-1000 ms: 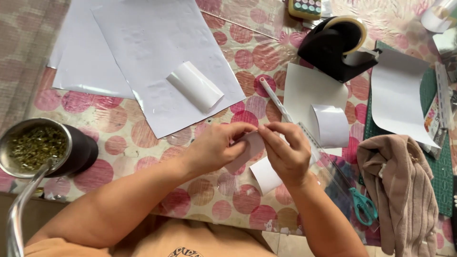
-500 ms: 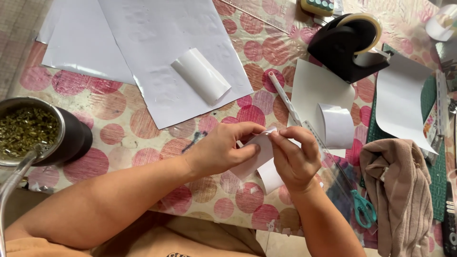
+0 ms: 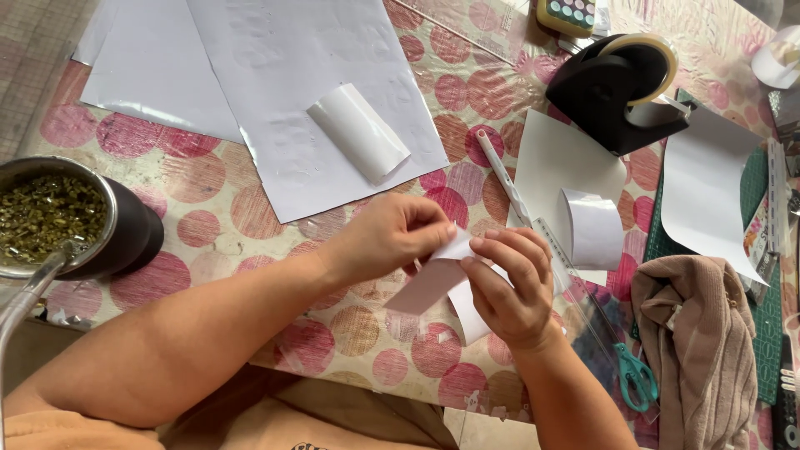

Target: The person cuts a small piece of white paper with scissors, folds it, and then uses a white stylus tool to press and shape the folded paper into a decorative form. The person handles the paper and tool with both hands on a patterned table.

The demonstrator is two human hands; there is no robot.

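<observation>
Glossy white paper sheets (image 3: 317, 100), shiny metal cup (image 3: 58, 217), soft beige cloth (image 3: 700, 333), glossy plastic tablecloth (image 3: 200, 217)

A home craft corner, a surface (image 3: 250, 208) under a plastic cloth with pink circles, white paper sheets (image 3: 308, 92), a black tape dispenser (image 3: 617, 92), a ruler (image 3: 575, 275), teal scissors (image 3: 637, 375), a cup of herbal tea (image 3: 62, 217)

Scissors (image 3: 635, 372) mostly hidden under a ruler (image 3: 575, 283) (handles alone show).
</observation>
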